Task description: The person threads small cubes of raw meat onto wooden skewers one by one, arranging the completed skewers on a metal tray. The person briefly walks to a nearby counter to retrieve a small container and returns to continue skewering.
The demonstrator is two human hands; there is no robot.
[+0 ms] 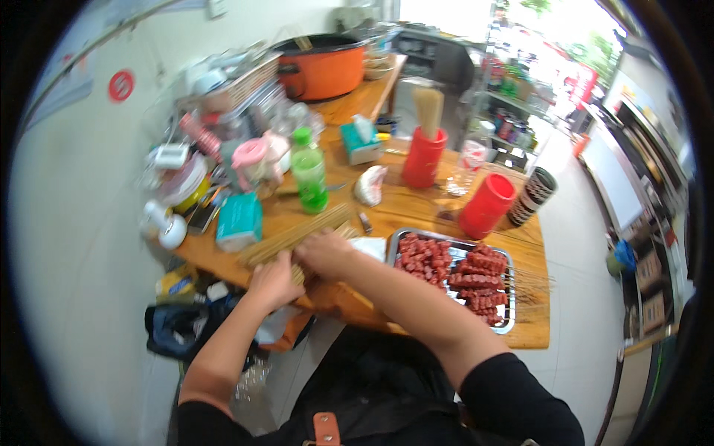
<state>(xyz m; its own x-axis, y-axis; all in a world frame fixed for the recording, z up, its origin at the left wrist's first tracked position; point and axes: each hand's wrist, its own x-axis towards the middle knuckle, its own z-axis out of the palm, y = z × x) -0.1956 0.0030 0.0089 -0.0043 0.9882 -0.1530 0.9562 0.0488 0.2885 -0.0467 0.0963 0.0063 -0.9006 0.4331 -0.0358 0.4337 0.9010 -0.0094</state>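
A bundle of thin bamboo skewers [301, 232] lies slantwise near the table's front edge, left of the tray. My left hand [274, 284] is closed on skewers at the near side of the bundle. Beside it, my right hand [324, 254] is also closed on skewers, its fingertips partly hidden. To the right, a metal tray [393, 254] holds cubed red meat [422, 257] and meat threaded on skewers [477, 281]. The tray's near left corner is hidden by my right forearm.
A green bottle [309, 172], tissue packs [239, 221] and clutter stand at the left. Red cups [487, 207], one holding skewers [428, 111], a clear bottle [470, 165] and a dark patterned cup [532, 196] stand behind the tray. An orange pot [322, 73] sits farther back.
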